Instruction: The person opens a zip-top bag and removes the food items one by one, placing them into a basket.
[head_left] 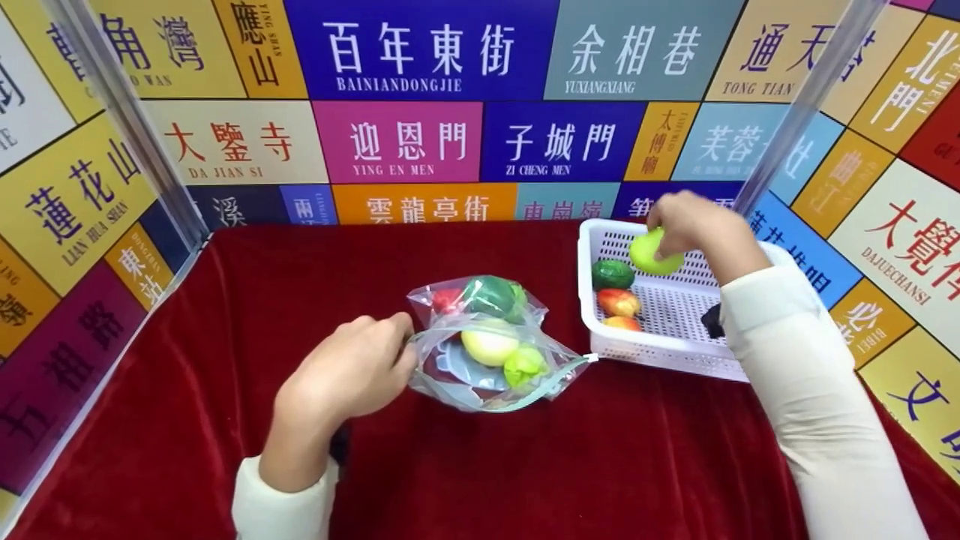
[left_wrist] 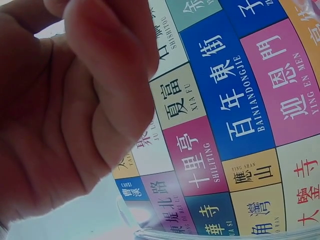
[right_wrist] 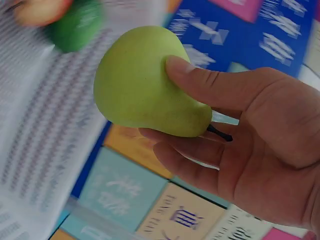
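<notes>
My right hand [head_left: 694, 225] grips a green pear [head_left: 655, 253] over the white basket. In the right wrist view the thumb lies on top of the pear [right_wrist: 145, 85], fingers beneath, its dark stem pointing toward the palm. My left hand [head_left: 349, 367] has curled fingers pinching the left edge of a clear zip bag [head_left: 457, 394]. Inside the bag are a pale yellow round fruit [head_left: 489, 343], a light green leafy vegetable [head_left: 525, 365], a dark green piece [head_left: 489, 296] and a red one [head_left: 448, 300]. The left wrist view shows curled fingers [left_wrist: 110, 65]; the bag's edge is hidden there.
The white perforated basket [head_left: 667, 360] stands at the right. Along its left side lie a dark green fruit [head_left: 613, 274], a red-yellow fruit [head_left: 619, 302] and an orange-yellow one [head_left: 621, 323]. Dark red cloth [head_left: 480, 465] covers the table, with sign-covered panels [head_left: 420, 52] behind.
</notes>
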